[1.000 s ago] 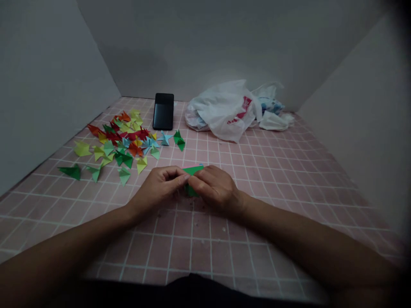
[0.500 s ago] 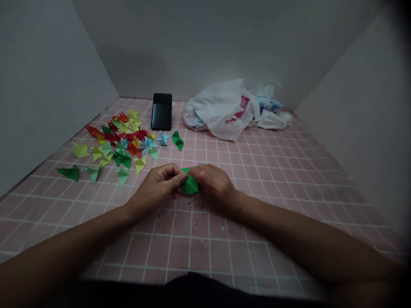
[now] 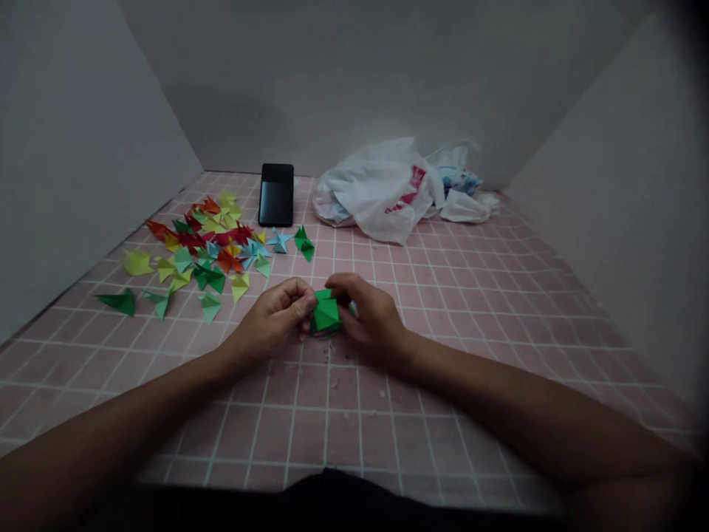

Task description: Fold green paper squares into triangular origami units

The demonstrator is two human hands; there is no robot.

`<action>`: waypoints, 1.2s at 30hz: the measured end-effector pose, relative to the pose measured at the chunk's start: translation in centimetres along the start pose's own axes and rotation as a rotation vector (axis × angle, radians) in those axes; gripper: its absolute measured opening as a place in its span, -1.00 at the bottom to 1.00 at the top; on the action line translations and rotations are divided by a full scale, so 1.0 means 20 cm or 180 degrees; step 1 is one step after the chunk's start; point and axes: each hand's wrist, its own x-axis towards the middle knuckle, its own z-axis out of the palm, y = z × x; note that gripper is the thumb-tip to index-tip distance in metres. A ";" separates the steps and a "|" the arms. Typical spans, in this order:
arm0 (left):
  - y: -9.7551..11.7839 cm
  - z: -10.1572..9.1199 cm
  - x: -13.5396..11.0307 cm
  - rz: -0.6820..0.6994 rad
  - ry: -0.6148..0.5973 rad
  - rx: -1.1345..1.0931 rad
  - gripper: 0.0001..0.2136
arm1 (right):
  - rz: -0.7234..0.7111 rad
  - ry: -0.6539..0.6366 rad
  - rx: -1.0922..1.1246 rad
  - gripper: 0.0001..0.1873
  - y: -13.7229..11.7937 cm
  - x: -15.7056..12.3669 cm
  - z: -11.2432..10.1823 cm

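A small folded piece of green origami paper [image 3: 326, 313] is held up between my two hands, creases showing on its near face. My left hand [image 3: 280, 312] pinches its left edge between thumb and bent fingers. At its right side, my right hand [image 3: 372, 316] grips with thumb and curled fingers, the index finger arched over the top corner. The fingers of the right hand partly hide that edge. A bit of pink shows behind the top of the paper. Left of the hands lies a spread of folded paper cranes [image 3: 207, 276] in green, yellow, red, orange and blue.
A black phone [image 3: 275, 196] leans upright at the back. Beside it sits a crumpled white plastic bag [image 3: 382, 188], with more wrapping [image 3: 465, 205] to its right. A pink tiled-pattern cloth [image 3: 487, 325] covers the surface, bounded by grey walls. Small scraps lie before the hands.
The right hand's index finger has lifted and arched off the paper's front, so more of the green face shows. The left hand keeps its pinch; the view has shifted slightly.
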 end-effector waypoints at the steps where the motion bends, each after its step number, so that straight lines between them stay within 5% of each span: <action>1: -0.01 -0.01 0.00 0.0104 0.0117 -0.0049 -0.69 | 0.0398 0.0021 0.0343 -0.89 0.00 0.01 0.00; 6: -0.04 -0.04 0.03 0.0439 0.0386 0.0102 -0.73 | 0.1827 -0.0116 0.1921 -0.77 -0.03 0.05 -0.01; 14: -0.04 -0.02 0.01 0.0793 0.0816 0.0435 -0.71 | 0.1783 0.0065 0.2405 -0.69 -0.07 0.06 -0.02; 18: -0.02 0.00 0.00 0.0842 0.0994 0.0511 -0.75 | 0.1783 -0.0034 0.2584 -0.46 -0.08 0.05 0.01; 21: -0.03 0.01 -0.01 0.0947 0.1071 0.0645 -0.75 | 0.1651 -0.0074 0.2443 -0.43 -0.09 0.03 0.05; 28: -0.05 0.04 -0.03 0.1029 0.1008 0.0785 -0.80 | 0.1528 0.0062 0.1988 -0.83 -0.07 0.00 0.06; 32: -0.04 0.04 -0.02 0.0872 0.0924 0.0530 -0.79 | 0.1213 0.0165 0.1196 -0.92 -0.06 0.03 0.01; 36: -0.04 0.03 -0.01 0.0797 0.0811 0.0606 -0.58 | 0.0630 -0.0013 0.0283 -0.90 -0.04 0.04 -0.02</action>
